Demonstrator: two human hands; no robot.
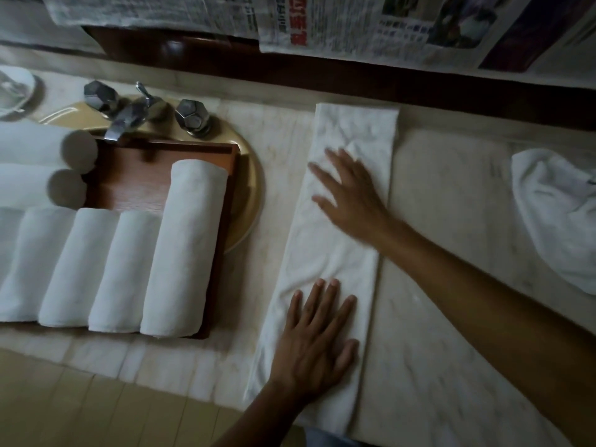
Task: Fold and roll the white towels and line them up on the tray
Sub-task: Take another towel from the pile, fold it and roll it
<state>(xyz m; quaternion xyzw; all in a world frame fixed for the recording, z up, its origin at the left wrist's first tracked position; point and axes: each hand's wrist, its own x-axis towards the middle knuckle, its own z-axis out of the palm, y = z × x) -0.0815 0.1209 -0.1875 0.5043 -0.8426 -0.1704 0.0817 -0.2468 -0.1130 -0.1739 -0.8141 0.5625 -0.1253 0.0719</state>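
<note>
We are at the folding step, by our reading: the fold looks done and the rolling is not yet begun. Low in the frame, just right of centre, our left hand (317, 337) lies flat, fingers straight and a little spread, pressing the near end of the towel (329, 256) and gripping nothing. The towel is a long narrow folded strip on the counter (451, 285), running from the near edge up toward the far wall. Higher on the strip our right hand (348, 195) rests open too, fingers fanned and blurred, palm on the cloth.

The next move, we judge, calls for curling the fingers under one end and rolling it tight and even along the strip, then setting the roll beside the others.

At the left the tray (129, 182) sits over the sink (248, 188) with a row of rolls (183, 246) along its near side. At the right edge a crumpled towel (554, 214) waits. Beyond the tray stands the faucet (129, 114).
</note>
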